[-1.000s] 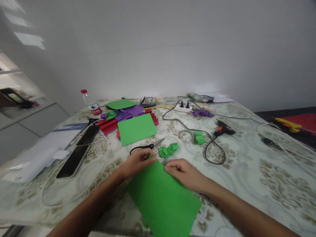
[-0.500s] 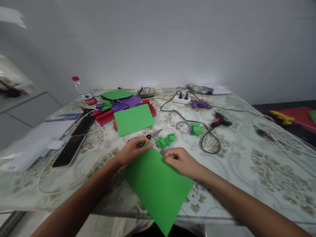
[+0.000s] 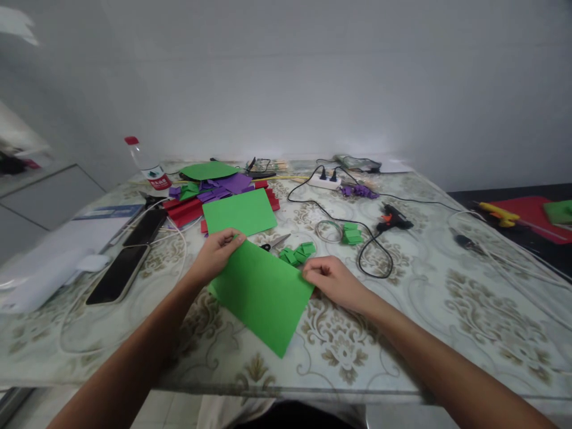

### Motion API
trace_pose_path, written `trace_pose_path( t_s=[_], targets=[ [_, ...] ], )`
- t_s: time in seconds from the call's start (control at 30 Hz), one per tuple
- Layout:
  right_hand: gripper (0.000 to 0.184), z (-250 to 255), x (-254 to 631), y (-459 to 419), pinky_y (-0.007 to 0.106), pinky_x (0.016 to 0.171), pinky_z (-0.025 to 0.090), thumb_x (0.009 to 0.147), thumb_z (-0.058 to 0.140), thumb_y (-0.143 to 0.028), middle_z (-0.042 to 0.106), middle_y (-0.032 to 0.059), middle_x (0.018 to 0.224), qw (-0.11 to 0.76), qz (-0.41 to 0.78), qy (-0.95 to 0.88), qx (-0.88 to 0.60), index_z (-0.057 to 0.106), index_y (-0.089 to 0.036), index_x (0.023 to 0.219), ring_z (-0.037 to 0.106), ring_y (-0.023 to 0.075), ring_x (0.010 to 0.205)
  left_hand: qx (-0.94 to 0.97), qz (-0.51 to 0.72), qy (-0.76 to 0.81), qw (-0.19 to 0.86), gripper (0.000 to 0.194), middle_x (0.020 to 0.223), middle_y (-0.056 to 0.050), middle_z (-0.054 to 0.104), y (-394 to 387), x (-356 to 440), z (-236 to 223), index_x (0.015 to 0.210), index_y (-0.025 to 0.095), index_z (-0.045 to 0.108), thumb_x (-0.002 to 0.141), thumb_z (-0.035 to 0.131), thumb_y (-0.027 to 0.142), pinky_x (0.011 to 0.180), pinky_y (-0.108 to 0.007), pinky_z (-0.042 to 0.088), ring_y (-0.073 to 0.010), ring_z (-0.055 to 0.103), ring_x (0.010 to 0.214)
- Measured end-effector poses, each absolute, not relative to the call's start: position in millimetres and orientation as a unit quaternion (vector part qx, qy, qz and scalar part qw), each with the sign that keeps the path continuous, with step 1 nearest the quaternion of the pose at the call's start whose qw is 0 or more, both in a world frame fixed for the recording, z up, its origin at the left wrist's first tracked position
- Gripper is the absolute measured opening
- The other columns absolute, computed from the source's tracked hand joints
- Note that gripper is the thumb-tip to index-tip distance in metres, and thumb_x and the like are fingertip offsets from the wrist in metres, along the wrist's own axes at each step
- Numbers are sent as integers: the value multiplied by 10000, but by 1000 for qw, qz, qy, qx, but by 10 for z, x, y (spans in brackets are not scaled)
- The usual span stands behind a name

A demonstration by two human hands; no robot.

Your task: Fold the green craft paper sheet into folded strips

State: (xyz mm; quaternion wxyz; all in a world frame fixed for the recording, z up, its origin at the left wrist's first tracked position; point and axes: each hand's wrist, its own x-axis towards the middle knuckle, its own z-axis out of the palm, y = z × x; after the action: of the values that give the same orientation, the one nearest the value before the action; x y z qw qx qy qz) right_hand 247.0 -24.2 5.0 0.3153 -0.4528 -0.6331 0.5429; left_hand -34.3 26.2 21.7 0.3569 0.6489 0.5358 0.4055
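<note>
The grips had been widened: the green sheet [image 3: 263, 292] was pinched near adjacent corners by the left hand [image 3: 215, 256] and right hand [image 3: 337, 281], its far edge spanned between them.

White characters on the red-and-white bottle label [image 3: 158, 180] are too blurred to read.

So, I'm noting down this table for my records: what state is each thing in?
Left hand: fingers closed on the sheet
Right hand: fingers closed on the sheet
Held green sheet: unfolded
Small green pieces: folded
Scissors: partly hidden, opening unclear
Bottle: capped
Power strip: two plugs in
Glue gun: lying down, heat unknown
Nearer phone: screen dark
</note>
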Motion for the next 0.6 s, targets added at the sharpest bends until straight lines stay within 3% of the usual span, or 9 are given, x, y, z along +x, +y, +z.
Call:
trace_pose_path(
  t_s=[0.17, 0.43, 0.6],
  targets=[
    [231, 54, 2520, -179, 230, 540, 505, 796, 634, -356, 529, -22, 610, 348, 533, -610, -471, 611, -168, 663, 551, 122, 564, 607, 445, 547, 367, 359, 663, -3, 603, 292, -371, 183, 751, 159, 669, 740, 698, 517, 574, -250, 371, -153, 495, 615],
    [382, 8, 2505, -103, 271, 624, 548, 721, 792, -516, 650, -14, 636, 400, 598, -522, -459, 635, -171, 765, 632, 137, 611, 440, 548, 578, 415, 403, 626, -10, 602, 360, -429, 106, 770, 137, 699, 635, 787, 507, 523, -256, 378, -141, 498, 543],
    [419, -33, 2499, -90, 278, 637, 536, 678, 834, -523, 643, -29, 640, 406, 600, -517, -455, 646, -169, 799, 620, 127, 602, 415, 558, 575, 432, 411, 584, -11, 592, 354, -412, 140, 765, 156, 681, 693, 741, 556, 509, -281, 416, -165, 537, 519]
  ],
)
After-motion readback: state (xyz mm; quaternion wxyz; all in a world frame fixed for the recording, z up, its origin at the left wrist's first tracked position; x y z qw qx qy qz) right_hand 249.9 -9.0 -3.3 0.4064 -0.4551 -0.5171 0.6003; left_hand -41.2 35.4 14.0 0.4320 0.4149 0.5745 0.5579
